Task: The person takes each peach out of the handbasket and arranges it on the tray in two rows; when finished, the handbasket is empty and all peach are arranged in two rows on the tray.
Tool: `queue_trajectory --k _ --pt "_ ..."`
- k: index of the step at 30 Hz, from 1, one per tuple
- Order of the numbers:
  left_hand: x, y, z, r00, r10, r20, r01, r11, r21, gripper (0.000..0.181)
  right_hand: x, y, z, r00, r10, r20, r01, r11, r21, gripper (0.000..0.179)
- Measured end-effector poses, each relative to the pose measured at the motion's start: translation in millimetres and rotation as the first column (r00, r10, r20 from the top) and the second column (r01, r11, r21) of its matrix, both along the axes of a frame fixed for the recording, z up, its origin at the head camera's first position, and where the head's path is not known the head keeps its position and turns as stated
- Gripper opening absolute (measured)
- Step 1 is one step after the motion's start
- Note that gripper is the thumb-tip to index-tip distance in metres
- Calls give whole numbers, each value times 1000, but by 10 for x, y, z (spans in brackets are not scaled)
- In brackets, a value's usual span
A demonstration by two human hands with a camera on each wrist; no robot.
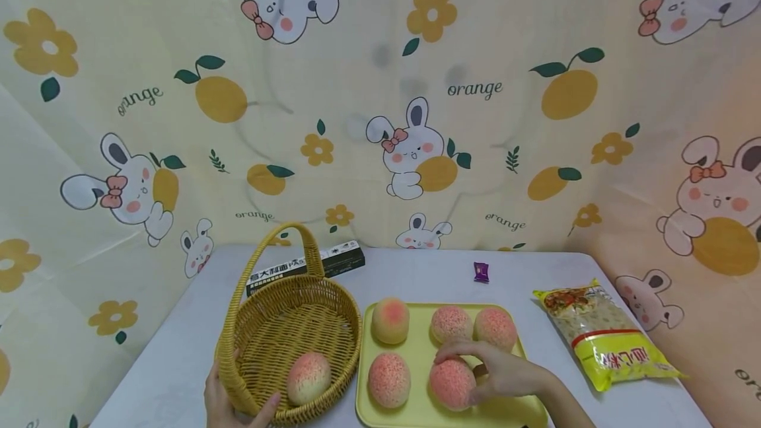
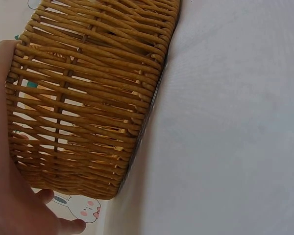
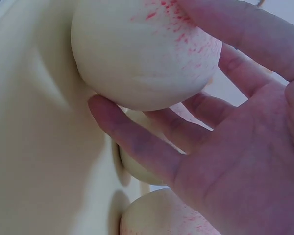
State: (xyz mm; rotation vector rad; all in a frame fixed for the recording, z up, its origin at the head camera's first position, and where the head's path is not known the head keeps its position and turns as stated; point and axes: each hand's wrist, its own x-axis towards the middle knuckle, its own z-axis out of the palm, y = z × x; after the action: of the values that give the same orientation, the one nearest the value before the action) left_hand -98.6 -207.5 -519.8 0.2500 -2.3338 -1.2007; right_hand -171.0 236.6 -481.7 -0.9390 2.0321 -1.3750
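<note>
My left hand [image 1: 222, 408] holds a brown wicker basket [image 1: 282, 345] at its near left side, with the thumb by the rim. In the left wrist view the palm lies along the woven wall [image 2: 88, 98]. One pink-and-cream peach [image 1: 309, 378] lies inside the basket. To the right, my right hand [image 1: 502, 372] grips a speckled peach [image 1: 452, 385] at the front of a yellow tray [image 1: 419, 349]. Fingers and thumb curve round that peach's sides in the right wrist view. Several other peaches share the tray, among them one [image 1: 389, 380] at front left.
Behind the basket lies a black-and-white pasta box [image 1: 333, 259]. A small purple wrapped packet [image 1: 481, 273] sits toward the back of the white table [image 1: 416, 276]. At right is a yellow-and-clear food bag [image 1: 606, 339]. A patterned cloth [image 1: 357, 117] hangs behind the table.
</note>
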Motion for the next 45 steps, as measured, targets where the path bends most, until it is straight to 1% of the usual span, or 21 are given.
queue_trajectory --k 4,11,16,20,24,28,31,33,36,39,41,45 --pt "1 -2 -22 1000 5 -2 -5 1000 -5 89 10 24 -23 999 0 -45 0 1000 6 59" --pt "-1 1 -25 1000 5 9 -5 1000 0 89 25 33 -35 996 -1 -92 2 1000 11 59" --pt "6 11 -31 999 25 25 -25 1000 -5 90 36 37 -45 992 -17 -126 18 1000 13 60" --pt "17 16 -35 999 25 24 -25 1000 -9 90 47 42 -38 992 -31 -124 33 999 13 59" --pt "25 16 -32 999 24 34 -24 1000 -4 89 44 60 -1 992 -33 -125 32 999 -10 60" --pt "25 17 -13 998 25 54 -25 1000 5 91 9 76 94 991 -25 -130 19 999 -49 59" --pt "21 16 -9 998 15 62 -15 1000 12 91 -37 68 190 992 -7 -127 -2 998 -67 56" --pt "21 11 -13 999 -2 48 1 1000 15 91 -71 50 247 991 9 -136 -19 997 -74 55" --pt "18 5 -28 1000 -26 13 26 1000 18 92 -130 -13 325 983 35 -179 -50 996 -79 52" --pt "11 0 -41 999 -40 -21 40 999 22 91 -199 -145 418 975 57 -214 -71 996 -59 48" --pt "8 -4 -47 999 -37 -28 37 999 18 92 -259 -274 488 975 76 -207 -87 995 -45 46" --pt "-1 -19 -45 1000 -21 -13 21 1000 -11 91 -410 -610 612 968 140 -209 -149 989 -28 47"
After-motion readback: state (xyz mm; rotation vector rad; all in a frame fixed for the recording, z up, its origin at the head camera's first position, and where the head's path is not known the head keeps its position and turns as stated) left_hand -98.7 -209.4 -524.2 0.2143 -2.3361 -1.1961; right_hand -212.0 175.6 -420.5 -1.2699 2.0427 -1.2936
